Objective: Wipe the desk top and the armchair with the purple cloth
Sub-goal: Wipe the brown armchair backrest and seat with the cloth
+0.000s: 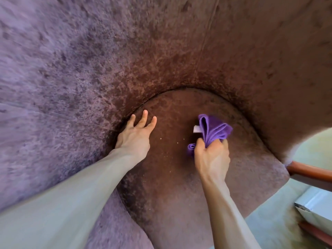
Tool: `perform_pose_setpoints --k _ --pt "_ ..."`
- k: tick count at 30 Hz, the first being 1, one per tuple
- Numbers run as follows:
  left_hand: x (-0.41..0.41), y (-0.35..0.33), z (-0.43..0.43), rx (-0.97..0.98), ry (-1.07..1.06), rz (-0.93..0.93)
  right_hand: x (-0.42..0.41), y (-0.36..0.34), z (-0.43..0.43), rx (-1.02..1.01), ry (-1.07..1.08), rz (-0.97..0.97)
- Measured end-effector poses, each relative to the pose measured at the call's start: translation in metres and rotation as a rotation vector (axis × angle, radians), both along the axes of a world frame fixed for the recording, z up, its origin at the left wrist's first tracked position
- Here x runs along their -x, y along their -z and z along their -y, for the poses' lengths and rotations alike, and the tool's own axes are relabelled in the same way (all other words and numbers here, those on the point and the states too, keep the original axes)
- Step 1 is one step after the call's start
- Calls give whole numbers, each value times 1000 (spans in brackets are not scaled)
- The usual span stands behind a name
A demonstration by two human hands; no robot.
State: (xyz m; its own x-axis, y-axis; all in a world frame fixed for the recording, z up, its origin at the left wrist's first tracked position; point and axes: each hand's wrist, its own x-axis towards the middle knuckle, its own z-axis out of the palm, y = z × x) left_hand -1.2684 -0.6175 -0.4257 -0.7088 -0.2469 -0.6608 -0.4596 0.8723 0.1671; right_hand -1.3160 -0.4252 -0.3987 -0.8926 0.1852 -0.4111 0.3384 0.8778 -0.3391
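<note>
The armchair (111, 65) fills most of the view, covered in brownish-purple velvet, its curved back wrapping round the seat cushion (179, 177). My right hand (212, 159) is shut on the bunched purple cloth (213, 130), which has a white label and hangs over the rear part of the seat. My left hand (136, 133) rests flat on the seat beside the crease where it meets the back, fingers spread, holding nothing. Small pale crumbs dot the seat between the two hands. The desk is out of view.
A reddish wooden chair leg (309, 171) sticks out at the right edge. Below it lie pale green carpet (280, 209) and a white box-like object (316, 207) in the lower right corner.
</note>
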Motion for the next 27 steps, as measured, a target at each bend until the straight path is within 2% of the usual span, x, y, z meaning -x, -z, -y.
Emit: perform_pose_setpoints --k 3,7,9,11,13,15,18,20,22,25,27 --pt "3 2 0 1 8 16 -6 7 14 6 26 88" --pt "5 5 2 4 26 1 -41 -1 25 -1 -128 257" --pt "10 2 7 -11 37 21 -48 -8 22 30 -143 175" --pt "15 -2 11 -23 43 49 -34 -7 19 79 26 26" --pt "16 -3 11 -30 39 60 -15 -3 25 94 155 33" --pt "13 0 8 -36 24 37 -15 1 36 51 88 177" --pt "10 2 8 -42 9 14 -41 -4 43 62 -140 312" --pt "11 1 10 -48 7 27 -53 -8 38 108 -175 267" --pt "13 1 9 -54 10 45 -56 -8 35 99 -101 172" --pt "13 2 8 -66 8 62 -63 -6 45 3 -235 312" --pt "14 2 8 -63 4 63 -63 -10 45 41 -282 352"
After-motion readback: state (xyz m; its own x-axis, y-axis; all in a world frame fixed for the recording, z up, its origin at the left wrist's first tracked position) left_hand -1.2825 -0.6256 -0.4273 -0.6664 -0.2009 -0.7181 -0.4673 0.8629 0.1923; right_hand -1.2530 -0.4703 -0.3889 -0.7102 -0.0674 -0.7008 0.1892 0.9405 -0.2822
